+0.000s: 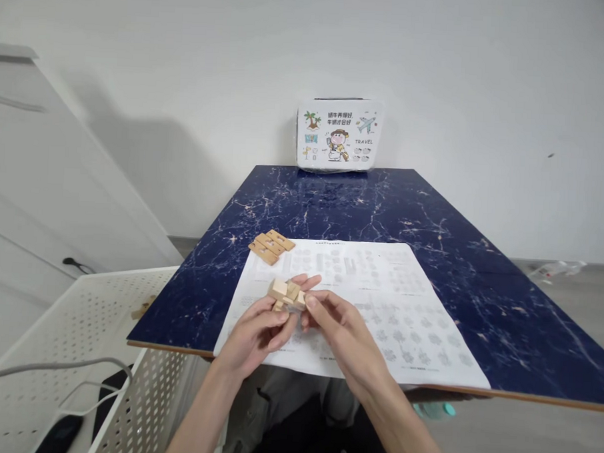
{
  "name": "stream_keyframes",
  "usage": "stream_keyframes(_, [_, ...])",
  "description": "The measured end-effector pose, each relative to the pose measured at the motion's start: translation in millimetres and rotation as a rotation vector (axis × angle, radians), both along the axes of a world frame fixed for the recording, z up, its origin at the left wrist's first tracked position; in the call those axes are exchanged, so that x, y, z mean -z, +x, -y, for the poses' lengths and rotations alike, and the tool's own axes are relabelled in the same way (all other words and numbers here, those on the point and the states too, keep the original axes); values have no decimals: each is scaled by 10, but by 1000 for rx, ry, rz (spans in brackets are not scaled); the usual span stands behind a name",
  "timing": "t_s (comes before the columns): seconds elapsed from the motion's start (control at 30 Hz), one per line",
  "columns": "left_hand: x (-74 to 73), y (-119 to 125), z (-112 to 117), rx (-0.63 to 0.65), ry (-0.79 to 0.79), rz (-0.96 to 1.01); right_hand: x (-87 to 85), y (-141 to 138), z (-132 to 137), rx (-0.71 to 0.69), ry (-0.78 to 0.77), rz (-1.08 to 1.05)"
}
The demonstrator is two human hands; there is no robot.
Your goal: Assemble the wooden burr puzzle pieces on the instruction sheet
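Observation:
Both my hands hold a small wooden block puzzle (286, 294) of pale interlocked pieces above the near edge of a printed instruction sheet (379, 303). My left hand (257, 331) cups it from below and the left, fingers wrapped round it. My right hand (335, 325) pinches it from the right with thumb and fingers. Three loose notched wooden bars (271, 246) lie side by side at the sheet's far left corner, untouched.
The sheet lies on a dark blue marbled table (479, 288). A white illustrated box (339, 134) stands at the table's far edge against the wall. A white perforated basket (77, 337) with cables sits left of the table, below its level.

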State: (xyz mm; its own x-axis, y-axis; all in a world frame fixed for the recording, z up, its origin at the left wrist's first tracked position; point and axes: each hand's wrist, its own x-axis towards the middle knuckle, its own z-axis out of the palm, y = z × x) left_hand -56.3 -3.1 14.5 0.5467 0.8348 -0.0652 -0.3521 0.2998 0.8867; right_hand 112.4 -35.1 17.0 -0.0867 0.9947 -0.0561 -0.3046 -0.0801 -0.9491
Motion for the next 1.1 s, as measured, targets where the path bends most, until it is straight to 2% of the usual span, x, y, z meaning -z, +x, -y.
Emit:
stream_keyframes(0.1, [6,26,14,-12,45,-42,34,-8,-5,-14,-2,-36])
stream_keyframes(0.23, [7,82,27,-26,100,-71,47,-50,-2,23,62,43])
stream_keyframes(0.4, [-13,108,19,-73,73,-142,46,-79,1,80,121,148])
stream_keyframes(0.63, [-26,134,16,-85,65,-238,2,-2,-17,124,117,220])
stream_keyframes(0.87, [-4,197,12,-124,72,-210,-64,65,-6,138,102,321])
stream_keyframes(1.1, [18,210,7,-160,147,-215,-100,100,0,171,132,374])
